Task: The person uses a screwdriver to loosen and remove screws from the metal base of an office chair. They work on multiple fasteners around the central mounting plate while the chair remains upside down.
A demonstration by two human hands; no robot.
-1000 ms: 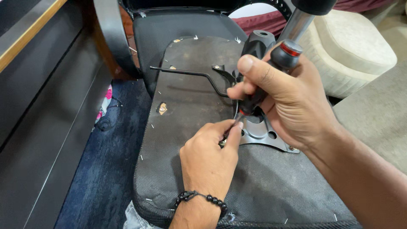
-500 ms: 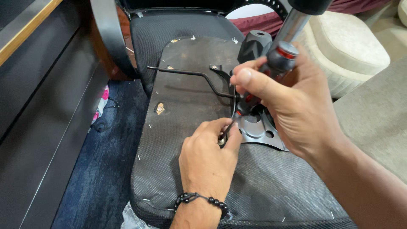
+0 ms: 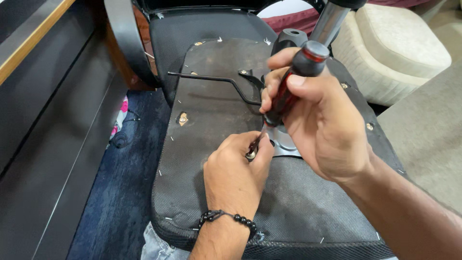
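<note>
Right hand (image 3: 320, 120) has regripped the screwdriver (image 3: 288, 91) higher, fingers clenched around it; left hand (image 3: 238, 171) fingers pinch what appears to be a bolt (image 3: 250, 155) on the chair seat underside (image 3: 216, 110).

screwdriver (image 3: 288, 86) above upturned seat (image 3: 216, 110)

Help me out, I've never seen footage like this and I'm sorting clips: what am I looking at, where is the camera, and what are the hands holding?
The camera sits on a person's head and looks down at their own two bare hands. Below them lies an office chair turned upside down, its seat underside facing up, with a metal mounting plate and a thin black lever rod. The right hand has its grip closed on a screwdriver with a red and black handle, tip pointing down. The left hand, wearing a black bead bracelet, pinches a small screw at the screwdriver tip.
</note>
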